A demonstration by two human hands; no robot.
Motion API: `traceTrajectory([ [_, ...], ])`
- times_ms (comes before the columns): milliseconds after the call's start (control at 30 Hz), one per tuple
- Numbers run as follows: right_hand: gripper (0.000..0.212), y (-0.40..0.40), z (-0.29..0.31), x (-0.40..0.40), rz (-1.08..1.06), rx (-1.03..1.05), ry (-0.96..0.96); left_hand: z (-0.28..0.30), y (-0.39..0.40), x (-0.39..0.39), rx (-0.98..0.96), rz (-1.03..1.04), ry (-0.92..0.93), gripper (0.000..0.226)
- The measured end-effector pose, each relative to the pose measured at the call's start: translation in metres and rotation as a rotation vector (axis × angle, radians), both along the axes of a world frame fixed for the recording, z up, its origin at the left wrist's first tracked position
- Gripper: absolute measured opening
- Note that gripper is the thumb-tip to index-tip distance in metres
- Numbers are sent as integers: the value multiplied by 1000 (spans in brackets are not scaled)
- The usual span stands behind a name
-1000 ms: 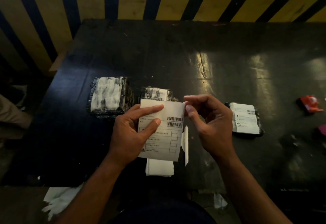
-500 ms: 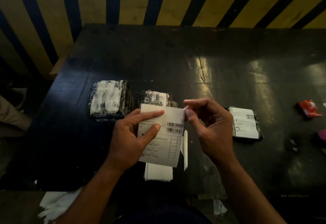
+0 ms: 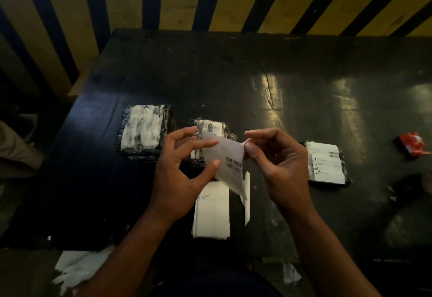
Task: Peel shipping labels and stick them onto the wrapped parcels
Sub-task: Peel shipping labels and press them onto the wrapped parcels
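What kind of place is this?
Probably a packing or shipping room: wrapped parcels lie on a dark table, a stack of labels waits, and the wall has yellow-and-black warning stripes.

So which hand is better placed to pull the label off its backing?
Probably the right hand: it pinches the label at its top corner, while the left hand only steadies the sheet's left edge.
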State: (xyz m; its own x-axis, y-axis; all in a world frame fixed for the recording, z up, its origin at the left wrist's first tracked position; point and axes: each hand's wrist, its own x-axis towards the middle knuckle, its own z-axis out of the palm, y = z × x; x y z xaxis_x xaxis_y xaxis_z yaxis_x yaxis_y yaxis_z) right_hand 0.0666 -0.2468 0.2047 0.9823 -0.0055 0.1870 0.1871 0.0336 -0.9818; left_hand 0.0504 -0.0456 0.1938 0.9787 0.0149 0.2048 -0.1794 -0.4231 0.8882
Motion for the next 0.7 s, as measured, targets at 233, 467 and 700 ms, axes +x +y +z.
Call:
traceTrajectory([
  [233,21,5,-4,1,10,-55,-44,8,-26,1,-168,-64,38,36],
  [467,25,5,-6,0,37,-10,17,8,-32,4,-230,-94,83,30],
  [700,22,3,-11,3,34,-47,50,3,-32,6,-280,-59,114,28],
])
